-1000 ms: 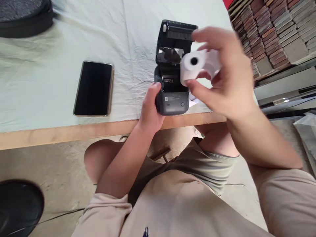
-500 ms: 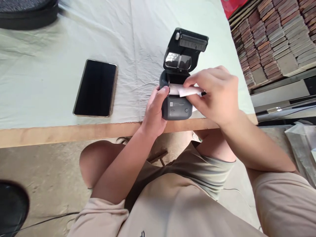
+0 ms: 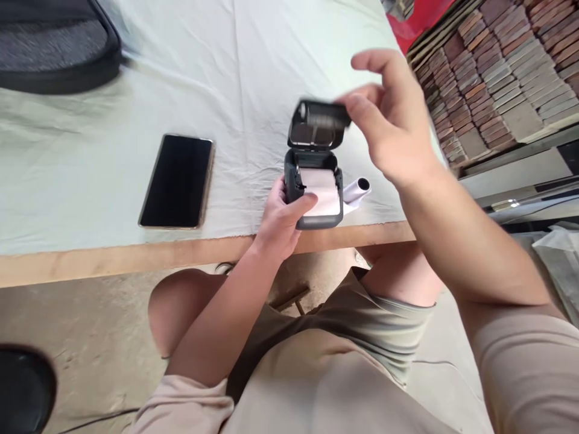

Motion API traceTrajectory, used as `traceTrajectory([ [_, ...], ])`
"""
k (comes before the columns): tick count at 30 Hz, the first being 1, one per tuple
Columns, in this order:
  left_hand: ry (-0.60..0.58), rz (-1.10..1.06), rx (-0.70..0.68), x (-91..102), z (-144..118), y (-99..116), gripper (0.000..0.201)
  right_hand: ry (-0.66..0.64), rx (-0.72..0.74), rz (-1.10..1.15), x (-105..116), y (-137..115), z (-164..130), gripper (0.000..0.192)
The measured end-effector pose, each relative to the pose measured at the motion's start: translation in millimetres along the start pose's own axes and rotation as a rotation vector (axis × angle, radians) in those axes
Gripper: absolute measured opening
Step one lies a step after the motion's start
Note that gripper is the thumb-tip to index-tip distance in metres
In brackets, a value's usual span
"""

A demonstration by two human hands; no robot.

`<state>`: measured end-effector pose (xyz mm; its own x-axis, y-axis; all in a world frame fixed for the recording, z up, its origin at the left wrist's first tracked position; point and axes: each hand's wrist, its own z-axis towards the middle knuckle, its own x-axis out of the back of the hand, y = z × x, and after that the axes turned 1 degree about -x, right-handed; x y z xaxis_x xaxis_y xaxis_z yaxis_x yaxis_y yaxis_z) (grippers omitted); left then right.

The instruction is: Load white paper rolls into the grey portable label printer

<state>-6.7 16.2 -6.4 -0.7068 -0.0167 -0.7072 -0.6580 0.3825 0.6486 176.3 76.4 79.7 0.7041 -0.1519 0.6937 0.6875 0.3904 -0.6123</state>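
Note:
My left hand [image 3: 283, 217] is closed around the lower left side of a small dark grey portable label printer [image 3: 319, 223], its thumb lying on white paper [image 3: 323, 187] that stretches over the open compartment. The printer's hinged lid [image 3: 316, 123] is raised, and its roller edge is blurred. At the lid's upper right corner, my right hand [image 3: 391, 117] has its thumb and a finger on the edge while another finger sticks out. Just right of the printer lies a white paper roll [image 3: 355, 191] with a dark hollow core.
A black tablet or phone [image 3: 177, 181] lies on the pale cloth [image 3: 253, 72] to the left. A black case [image 3: 58, 54] sits at the far left. Beyond the table's right edge are stacked bricks or tiles [image 3: 488, 78] and a red object [image 3: 418, 24]. A wooden edge [image 3: 136, 253] runs along the front.
My right hand has left the paper and moved up to the lid, which is now tilted lower. Paper now covers the compartment, and the white roll beside the printer has come into view.

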Motion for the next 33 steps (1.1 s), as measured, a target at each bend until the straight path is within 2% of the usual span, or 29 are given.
traceTrajectory([
  [3, -0.002, -0.016, 0.015, -0.1, 0, 1, 0.053, 0.071, 0.098, 0.066, 2, 7, 4, 0.024],
  [5, -0.02, -0.031, 0.015, 0.1, 0, 1, 0.06, 0.067, 0.146, 0.022, 3, 3, 1, 0.021],
  [8, -0.012, -0.038, 0.023, 0.0, 0, 0, 0.064, -0.051, 0.187, -0.053, -1, -9, 0, 0.018],
  [11, -0.012, -0.035, 0.037, -0.4, 0, 1, 0.063, -0.189, 0.226, -0.174, -18, -15, 6, 0.024],
  [15, -0.025, -0.09, 0.044, -0.8, -1, 1, 0.041, -0.416, 0.217, -0.394, -44, -11, 9, 0.039],
  [20, 0.039, -0.252, 0.041, -2.9, 2, 3, 0.008, -0.429, 0.203, -0.545, -55, -22, 4, 0.043],
  [25, 0.105, -0.291, 0.098, -8.9, 5, 5, 0.017, -0.475, 0.19, -0.514, -46, -25, 5, 0.046],
  [30, 0.086, -0.288, 0.163, -10.6, 8, 4, 0.034, -0.349, 0.233, -0.339, -16, -11, -5, 0.047],
  [33, 0.089, -0.293, 0.17, -7.6, 9, 3, 0.037, -0.419, 0.186, -0.238, 0, -3, -10, 0.062],
])
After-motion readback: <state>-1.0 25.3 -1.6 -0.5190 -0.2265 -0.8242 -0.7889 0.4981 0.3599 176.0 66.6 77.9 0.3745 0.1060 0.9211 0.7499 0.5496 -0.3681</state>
